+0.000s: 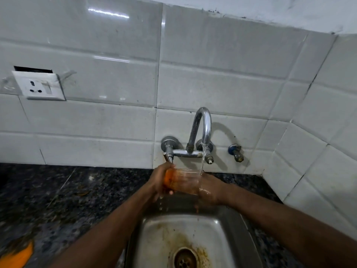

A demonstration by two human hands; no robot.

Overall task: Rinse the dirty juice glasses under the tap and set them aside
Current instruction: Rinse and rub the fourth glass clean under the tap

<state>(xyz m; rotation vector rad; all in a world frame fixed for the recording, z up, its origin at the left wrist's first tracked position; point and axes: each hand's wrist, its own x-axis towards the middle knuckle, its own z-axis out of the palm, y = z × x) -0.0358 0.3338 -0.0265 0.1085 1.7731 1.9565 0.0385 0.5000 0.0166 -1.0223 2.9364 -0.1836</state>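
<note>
wet glass, likely light, slippery, breakable: left hand curls round its base, right hand seemingly grips the rim end; hold the sides.

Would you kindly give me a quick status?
Left hand, right hand holding juice glass, tipped sideways over sink. Tap water striking its right end. Nothing obstructing.

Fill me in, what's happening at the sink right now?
A person holds a juice glass sideways under the running tap, above the steel sink. The left hand grips its base end, where orange residue clings; the wet right hand is at its mouth end, fingers hidden. Water strikes near the rim and drips fall into the sink. Rinsing is under way.
</note>
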